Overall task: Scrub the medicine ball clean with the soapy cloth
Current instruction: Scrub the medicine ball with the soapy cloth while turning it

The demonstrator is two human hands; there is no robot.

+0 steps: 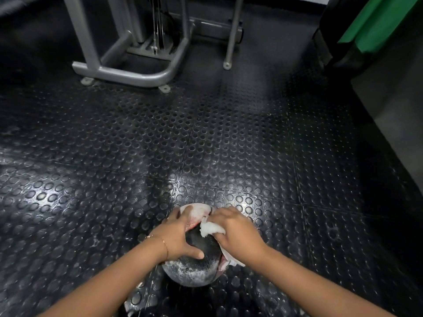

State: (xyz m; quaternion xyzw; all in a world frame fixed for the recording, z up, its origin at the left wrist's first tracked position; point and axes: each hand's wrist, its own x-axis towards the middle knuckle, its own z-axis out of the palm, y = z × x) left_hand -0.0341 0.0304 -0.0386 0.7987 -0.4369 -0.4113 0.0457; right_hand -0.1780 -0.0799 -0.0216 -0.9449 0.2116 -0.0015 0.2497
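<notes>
Black studs, white suds, green beyond.
The round black rubber medicine ball [194, 269] showed a pinkish-red panel and white foam speckles beside the crumpled white soapy cloth [211, 228]. The black rubber floor [206, 133] bore round studs; far off stood a grey metal frame [128, 74] and a flat green panel [375, 24].

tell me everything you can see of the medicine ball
The medicine ball is round, with a black pebbled panel facing up and pinkish-white panels at its far and right sides. White soap foam speckles its near lower face. It sits on the studded black floor. The left hand grips its upper left, thumb on the black panel; the right hand presses a white soapy cloth to its right side.
</notes>
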